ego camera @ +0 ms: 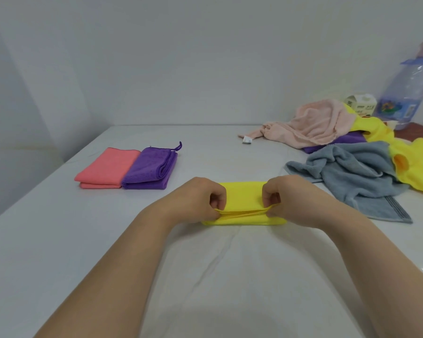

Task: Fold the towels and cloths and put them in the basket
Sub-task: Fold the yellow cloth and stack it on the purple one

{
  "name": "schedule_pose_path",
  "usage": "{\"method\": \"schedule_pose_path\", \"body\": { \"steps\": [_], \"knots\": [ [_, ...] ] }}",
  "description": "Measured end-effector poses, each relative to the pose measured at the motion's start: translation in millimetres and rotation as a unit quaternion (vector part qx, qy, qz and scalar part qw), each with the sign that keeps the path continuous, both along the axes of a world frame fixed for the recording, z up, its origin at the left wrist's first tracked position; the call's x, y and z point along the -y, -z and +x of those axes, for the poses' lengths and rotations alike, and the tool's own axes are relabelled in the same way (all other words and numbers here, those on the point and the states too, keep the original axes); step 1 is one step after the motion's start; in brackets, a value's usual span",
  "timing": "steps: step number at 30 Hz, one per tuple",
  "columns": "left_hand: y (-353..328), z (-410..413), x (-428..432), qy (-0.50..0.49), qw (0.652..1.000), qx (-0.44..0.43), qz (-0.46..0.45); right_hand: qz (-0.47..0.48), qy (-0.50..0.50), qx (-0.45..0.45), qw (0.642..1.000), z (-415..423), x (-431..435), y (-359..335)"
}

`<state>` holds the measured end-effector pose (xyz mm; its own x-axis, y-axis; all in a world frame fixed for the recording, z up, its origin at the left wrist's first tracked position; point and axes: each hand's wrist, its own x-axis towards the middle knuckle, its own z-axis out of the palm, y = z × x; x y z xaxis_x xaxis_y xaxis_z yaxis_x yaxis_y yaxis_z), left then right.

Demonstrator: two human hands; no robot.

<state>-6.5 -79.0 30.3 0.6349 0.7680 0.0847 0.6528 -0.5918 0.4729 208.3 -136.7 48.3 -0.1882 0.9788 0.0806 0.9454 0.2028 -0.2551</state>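
Two bare forearms reach in from the near edge and converge at the centre; the left hand (pixel 195 201) is knuckles-up, fingers curled under, pinching the left end of the yellow cloth (pixel 244 203); the right hand (pixel 293 201) mirrors it, clenched on the right end; between them the cloth's layered near edge is lifted into a taut ridge, while the rest lies flat on the tabletop (pixel 59 240) as a narrow folded rectangle.

To the far left, a pink cloth (pixel 105 168) and a purple cloth (pixel 149 170) lie folded side by side, edges touching; both are smooth microfibre, stacked in neat layers; the purple one shows a small hanging loop at its far corner.

To the right sits a loose heap; a peach towel (pixel 320 123), soft and crumpled, lies over a second purple cloth (pixel 337 142); a grey towel (pixel 352 172), thick terry with a banded hem, sprawls nearest; a loose yellow cloth (pixel 415 167) spills towards the right edge; behind stand a small carton (pixel 360 104) and a clear plastic bottle (pixel 405 93).

The tabletop is white, faintly creased; plain pale walls meet in a corner at the back left.
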Motion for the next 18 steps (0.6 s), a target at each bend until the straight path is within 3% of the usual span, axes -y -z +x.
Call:
{"method": "schedule_pose_path", "body": {
  "steps": [6,9,13,14,18],
  "knots": [
    [-2,-4,0,0.006,0.999,-0.047,-0.017,-0.031,-0.026,0.062,0.997,-3,0,6],
    [-4,-2,1,-0.032,0.999,-0.031,-0.017,-0.056,-0.033,0.052,0.996,-1,0,5],
    [9,27,-1,-0.099,0.978,0.013,0.183,-0.064,-0.026,0.046,0.997,-1,0,3],
    [13,33,-2,-0.093,0.977,0.002,0.194,-0.067,-0.023,0.051,0.996,-2,0,3],
    [28,39,-1,-0.085,0.971,-0.187,0.121,-0.064,0.024,0.063,0.996,-7,-1,2]
  ]
}}
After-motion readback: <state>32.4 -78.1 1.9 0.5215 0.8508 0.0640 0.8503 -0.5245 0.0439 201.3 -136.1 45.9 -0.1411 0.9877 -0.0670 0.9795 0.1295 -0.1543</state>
